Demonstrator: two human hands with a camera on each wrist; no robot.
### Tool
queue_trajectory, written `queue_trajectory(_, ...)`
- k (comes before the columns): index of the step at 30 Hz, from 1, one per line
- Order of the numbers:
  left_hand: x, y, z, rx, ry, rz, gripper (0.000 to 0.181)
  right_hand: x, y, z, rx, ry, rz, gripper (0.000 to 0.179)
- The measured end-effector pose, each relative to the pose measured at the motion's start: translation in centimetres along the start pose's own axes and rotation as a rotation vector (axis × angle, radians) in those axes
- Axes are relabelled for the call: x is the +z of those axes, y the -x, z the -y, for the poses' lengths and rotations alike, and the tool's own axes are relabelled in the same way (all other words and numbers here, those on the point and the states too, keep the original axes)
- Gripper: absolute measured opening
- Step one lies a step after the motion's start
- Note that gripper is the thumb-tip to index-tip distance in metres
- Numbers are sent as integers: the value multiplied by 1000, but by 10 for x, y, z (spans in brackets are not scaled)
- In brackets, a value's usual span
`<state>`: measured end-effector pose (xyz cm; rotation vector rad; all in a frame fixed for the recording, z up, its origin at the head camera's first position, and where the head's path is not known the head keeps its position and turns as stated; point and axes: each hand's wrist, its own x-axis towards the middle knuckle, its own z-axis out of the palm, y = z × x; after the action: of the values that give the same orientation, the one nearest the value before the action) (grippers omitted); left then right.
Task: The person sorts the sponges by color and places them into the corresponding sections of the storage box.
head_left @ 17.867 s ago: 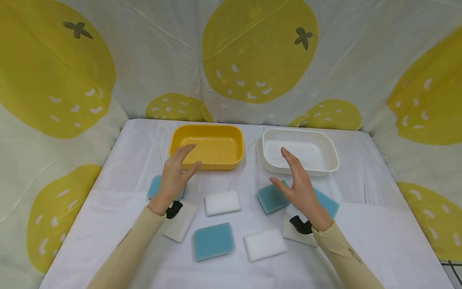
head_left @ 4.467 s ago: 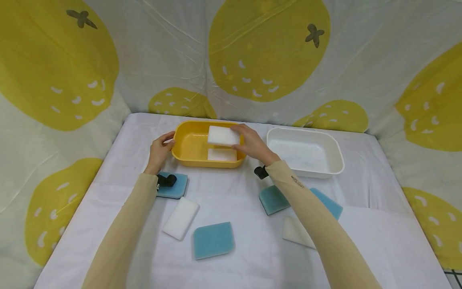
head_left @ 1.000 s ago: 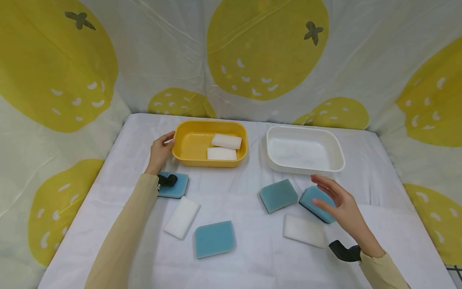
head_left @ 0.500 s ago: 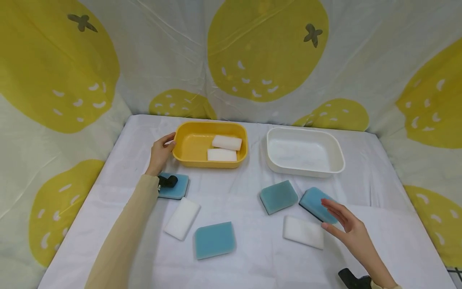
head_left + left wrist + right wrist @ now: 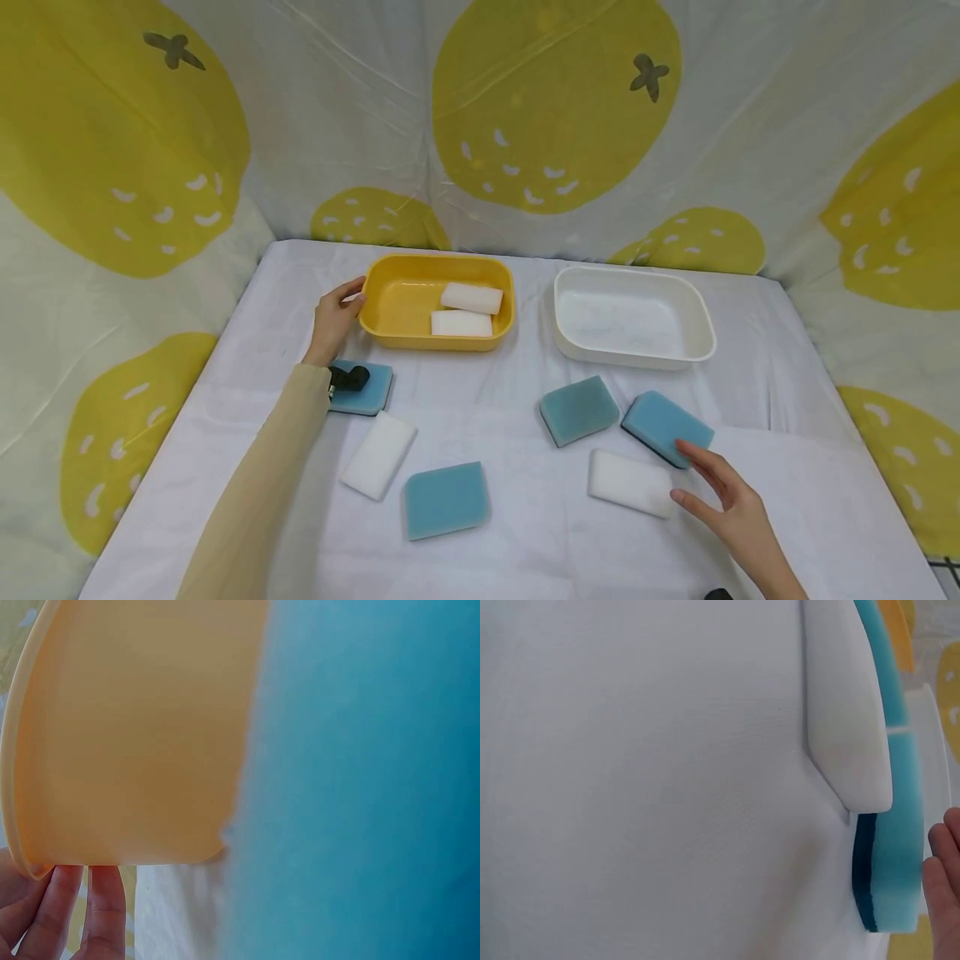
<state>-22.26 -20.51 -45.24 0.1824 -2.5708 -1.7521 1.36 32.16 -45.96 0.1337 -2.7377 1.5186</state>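
Observation:
My left hand (image 5: pixel 332 323) holds the left end of a yellow plastic basin (image 5: pixel 390 337), its fingers against the outer wall and rim in the left wrist view. Two white sponges (image 5: pixel 461 323) lie in the basin's right half. My right hand (image 5: pixel 738 512) is spread, fingertips just right of a white sponge (image 5: pixel 628 483) and overlapping the near corner of a blue sponge (image 5: pixel 663 423) with a dark underside. In the right wrist view, these two sponges stand close by the fingers (image 5: pixel 943 877). Nothing is held in the right hand.
A white basin (image 5: pixel 634 357) with nothing in it stands at the back right. Other sponges lie around: a teal one (image 5: pixel 580 410), a blue one (image 5: pixel 446 502), a white one (image 5: pixel 378 457), and a blue one (image 5: pixel 371 392) beneath the left wrist. Lemon-print cloth (image 5: pixel 360 125) walls the table.
Two white sponges have gone from the table into the yellow basin. The right hand has since come back to the right and nearer, lowering beside the white sponge. The left hand stays at the basin.

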Motion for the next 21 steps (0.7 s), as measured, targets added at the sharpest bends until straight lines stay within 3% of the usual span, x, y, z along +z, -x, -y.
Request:
queue_trajectory(9, 1, 0, 0, 0, -3, -1, 42, 0, 2, -3, -3, 148, -82, 66)
queue_trajectory(21, 0, 1, 0, -2, -6, -5, 42, -2, 0, -9, 5, 225, -119, 69)
